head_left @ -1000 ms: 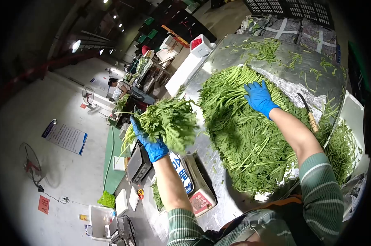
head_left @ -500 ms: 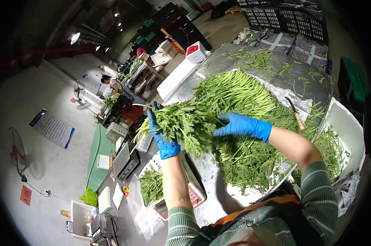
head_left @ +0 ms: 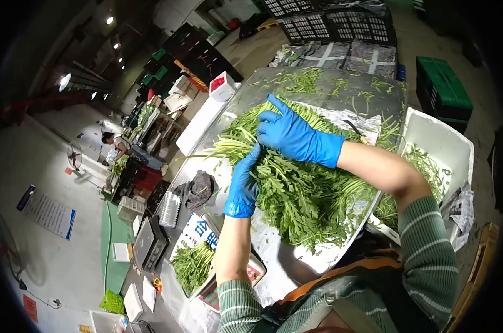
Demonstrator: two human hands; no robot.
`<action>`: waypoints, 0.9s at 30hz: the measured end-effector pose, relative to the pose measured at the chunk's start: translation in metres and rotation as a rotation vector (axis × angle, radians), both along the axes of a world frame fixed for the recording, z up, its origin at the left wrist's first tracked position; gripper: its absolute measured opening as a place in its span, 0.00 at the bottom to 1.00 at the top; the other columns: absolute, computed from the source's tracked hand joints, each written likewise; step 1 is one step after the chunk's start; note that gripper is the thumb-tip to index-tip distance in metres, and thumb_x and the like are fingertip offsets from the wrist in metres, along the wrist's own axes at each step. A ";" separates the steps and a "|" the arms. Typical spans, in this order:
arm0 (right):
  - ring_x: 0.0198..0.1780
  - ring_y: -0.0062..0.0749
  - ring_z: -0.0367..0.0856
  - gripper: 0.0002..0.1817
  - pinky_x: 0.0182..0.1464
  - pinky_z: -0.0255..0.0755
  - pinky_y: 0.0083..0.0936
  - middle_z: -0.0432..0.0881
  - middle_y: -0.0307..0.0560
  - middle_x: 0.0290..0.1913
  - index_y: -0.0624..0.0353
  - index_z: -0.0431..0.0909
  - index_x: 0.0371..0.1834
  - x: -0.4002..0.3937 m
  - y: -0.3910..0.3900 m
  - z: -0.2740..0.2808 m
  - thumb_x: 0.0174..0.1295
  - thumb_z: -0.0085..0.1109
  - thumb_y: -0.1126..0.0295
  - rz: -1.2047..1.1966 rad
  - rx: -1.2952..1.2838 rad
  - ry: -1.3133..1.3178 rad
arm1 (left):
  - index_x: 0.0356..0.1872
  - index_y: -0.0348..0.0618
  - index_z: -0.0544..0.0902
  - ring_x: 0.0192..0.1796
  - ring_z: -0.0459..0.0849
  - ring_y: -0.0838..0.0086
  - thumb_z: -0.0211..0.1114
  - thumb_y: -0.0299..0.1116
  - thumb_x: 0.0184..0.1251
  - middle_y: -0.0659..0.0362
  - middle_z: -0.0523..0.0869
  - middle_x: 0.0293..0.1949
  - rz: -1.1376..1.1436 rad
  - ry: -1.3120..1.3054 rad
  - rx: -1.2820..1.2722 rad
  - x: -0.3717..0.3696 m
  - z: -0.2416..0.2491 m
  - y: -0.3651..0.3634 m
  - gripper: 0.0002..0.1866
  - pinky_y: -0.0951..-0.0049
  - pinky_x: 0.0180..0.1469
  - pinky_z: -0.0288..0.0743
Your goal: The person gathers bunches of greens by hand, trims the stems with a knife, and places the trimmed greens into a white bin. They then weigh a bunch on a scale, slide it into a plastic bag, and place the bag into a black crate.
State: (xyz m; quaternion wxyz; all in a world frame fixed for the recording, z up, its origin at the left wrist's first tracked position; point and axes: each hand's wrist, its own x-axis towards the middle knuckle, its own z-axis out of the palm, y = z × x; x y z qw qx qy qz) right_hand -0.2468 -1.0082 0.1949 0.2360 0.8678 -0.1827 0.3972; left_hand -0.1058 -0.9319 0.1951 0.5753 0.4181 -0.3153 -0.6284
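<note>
Nearest: tray of greens [head_left: 193, 265] on the scale [head_left: 251, 275], beside a white sign [head_left: 198, 230] with blue characters I cannot read fully.

My left hand [head_left: 243, 186], blue-gloved: fingers pressed together, laid against the stem end of the leafy greens [head_left: 296, 188]; whether they pinch stems I cannot tell.

My right hand [head_left: 296, 136], blue-gloved: fingers spread, resting on top of the same greens.

Greens: heaped on the steel desk [head_left: 323, 77].

Step, as I judge it: gathering a bunch from the pile. Closing around the stems seems called for.

Farther: white foam box [head_left: 446, 147], black crates [head_left: 323, 22].
</note>
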 end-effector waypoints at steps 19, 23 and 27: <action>0.37 0.29 0.77 0.12 0.39 0.72 0.23 0.80 0.45 0.38 0.61 0.77 0.35 -0.060 0.001 -0.044 0.57 0.54 0.63 0.947 1.857 -1.352 | 0.57 0.33 0.65 0.52 0.75 0.67 0.66 0.38 0.51 0.46 0.76 0.50 -0.273 -0.956 -0.467 -0.056 -0.017 -0.019 0.33 0.72 0.54 0.67; 0.42 0.37 0.78 0.14 0.49 0.73 0.34 0.78 0.51 0.41 0.66 0.74 0.39 -0.082 0.004 -0.040 0.58 0.53 0.65 1.375 2.032 -1.267 | 0.58 0.39 0.66 0.54 0.72 0.72 0.58 0.39 0.60 0.54 0.75 0.51 -0.193 -0.417 -0.249 -0.023 -0.011 -0.030 0.26 0.73 0.58 0.63; 0.43 0.38 0.77 0.13 0.50 0.71 0.34 0.78 0.49 0.43 0.62 0.74 0.42 -0.070 0.005 -0.038 0.58 0.52 0.66 1.397 2.020 -1.211 | 0.59 0.39 0.63 0.56 0.69 0.71 0.59 0.51 0.56 0.58 0.71 0.55 -0.403 -0.160 0.065 -0.030 -0.086 -0.001 0.34 0.72 0.60 0.60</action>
